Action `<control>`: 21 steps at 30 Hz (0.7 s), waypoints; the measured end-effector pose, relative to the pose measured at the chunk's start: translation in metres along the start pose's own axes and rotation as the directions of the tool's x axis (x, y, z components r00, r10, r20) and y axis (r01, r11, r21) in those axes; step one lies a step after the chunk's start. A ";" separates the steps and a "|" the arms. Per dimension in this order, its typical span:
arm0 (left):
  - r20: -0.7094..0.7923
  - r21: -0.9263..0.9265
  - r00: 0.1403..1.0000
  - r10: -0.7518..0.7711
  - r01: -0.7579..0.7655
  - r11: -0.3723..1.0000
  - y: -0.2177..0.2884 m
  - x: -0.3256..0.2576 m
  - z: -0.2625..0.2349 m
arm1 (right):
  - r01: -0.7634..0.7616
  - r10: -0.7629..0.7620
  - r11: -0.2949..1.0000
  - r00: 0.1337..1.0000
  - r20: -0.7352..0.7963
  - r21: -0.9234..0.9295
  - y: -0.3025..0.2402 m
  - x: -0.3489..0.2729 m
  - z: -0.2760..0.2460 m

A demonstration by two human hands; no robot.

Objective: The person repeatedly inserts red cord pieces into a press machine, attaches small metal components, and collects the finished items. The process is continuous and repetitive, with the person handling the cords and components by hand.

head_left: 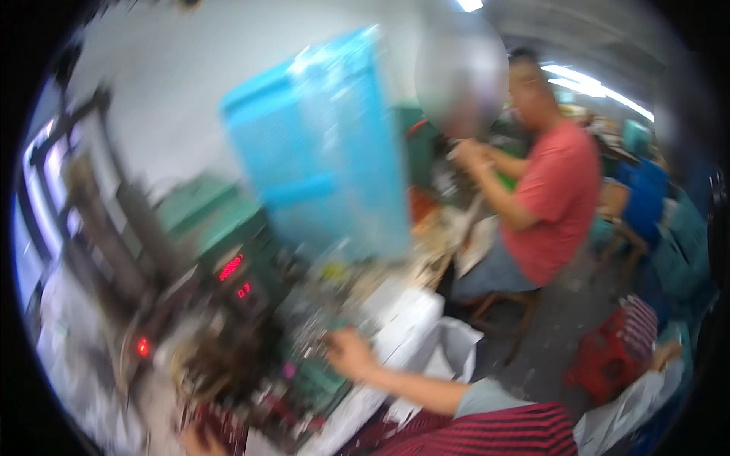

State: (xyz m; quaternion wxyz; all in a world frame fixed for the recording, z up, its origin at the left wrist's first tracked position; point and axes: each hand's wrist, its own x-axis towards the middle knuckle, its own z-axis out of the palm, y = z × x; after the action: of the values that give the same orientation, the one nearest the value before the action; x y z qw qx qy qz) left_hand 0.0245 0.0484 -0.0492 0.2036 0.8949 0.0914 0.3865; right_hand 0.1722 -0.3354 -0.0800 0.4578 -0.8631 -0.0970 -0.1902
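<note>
My right hand (351, 356) reaches forward over the bench, beside a heap of small, shiny, clear-looking pieces (308, 323). Motion blur smears its fingers, so whether they grip anything does not show. At the bottom edge, my left hand (202, 441) appears only in part, near the dark lower part of a machine (220, 365); its fingers are too blurred to read. Between the hands lie a green tray-like thing (319, 384) and small reddish bits.
A green machine box (243, 273) with red lit digits stands left, near upright metal posts (144, 220). A large blue plastic-wrapped panel (319, 152) rises behind. A white box (403, 311) flanks my right arm. Another person (551, 190) in red sits working at the right.
</note>
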 end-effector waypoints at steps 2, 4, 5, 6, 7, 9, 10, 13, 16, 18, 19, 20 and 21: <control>0.189 0.241 0.981 -0.037 -0.010 0.970 0.071 0.034 -0.015 | 0.117 -0.115 0.992 0.992 -0.059 0.037 0.000 0.003 0.004; 0.110 0.246 0.956 0.271 -0.291 0.925 0.045 0.035 0.015 | 0.111 -0.105 0.989 0.992 -0.070 0.099 -0.011 0.005 -0.005; 0.095 0.366 0.916 0.390 -0.396 0.842 0.048 0.037 0.029 | 0.065 -0.060 0.990 0.997 -0.048 0.124 -0.014 0.007 -0.018; 0.359 0.527 0.924 0.131 -0.317 0.789 -0.014 0.027 0.069 | 0.009 -0.005 0.985 1.000 -0.029 0.171 -0.020 0.003 -0.027; 0.317 0.514 0.939 0.135 -0.290 0.808 -0.022 0.030 0.081 | -0.019 0.021 0.993 1.000 -0.016 0.119 -0.011 0.005 -0.027; 0.257 0.505 0.952 0.165 -0.278 0.817 -0.032 0.031 0.080 | -0.106 0.107 0.993 0.994 -0.005 0.057 0.008 -0.003 -0.033; 0.238 0.495 0.953 0.189 -0.286 0.820 -0.033 0.031 0.077 | 0.014 -0.010 0.999 0.996 -0.086 0.051 0.021 -0.012 -0.034; 0.182 0.484 0.962 0.203 -0.267 0.833 -0.044 0.018 0.053 | 0.027 -0.039 0.998 0.977 -0.211 -0.055 0.050 -0.029 -0.051; 0.149 0.514 0.987 -0.054 -0.031 0.858 -0.059 0.008 0.014 | -0.098 0.104 0.994 0.983 -0.148 0.049 0.037 -0.046 -0.070; 0.201 0.466 0.977 -0.076 -0.027 0.884 -0.045 0.007 -0.007 | -0.038 0.046 0.996 0.995 -0.090 0.085 0.007 -0.043 -0.071; 0.043 0.323 0.999 0.012 -0.026 0.946 -0.035 0.006 -0.003 | 0.002 0.003 0.990 0.999 -0.036 0.138 -0.015 -0.041 -0.074; 0.041 0.322 0.995 -0.095 0.077 0.944 -0.044 0.015 0.003 | 0.104 -0.102 0.978 0.995 -0.023 0.178 -0.035 -0.036 -0.073; 0.068 0.302 0.984 -0.163 0.135 0.944 -0.024 0.030 0.004 | 0.233 -0.231 0.953 0.972 -0.032 0.192 -0.054 -0.025 -0.065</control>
State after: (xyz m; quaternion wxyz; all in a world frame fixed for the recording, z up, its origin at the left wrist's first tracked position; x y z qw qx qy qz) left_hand 0.0479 0.0781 -0.0427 0.0997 0.9227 0.2063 0.3101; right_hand 0.1155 -0.3585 -0.0166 0.5148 -0.7959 -0.2137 -0.2363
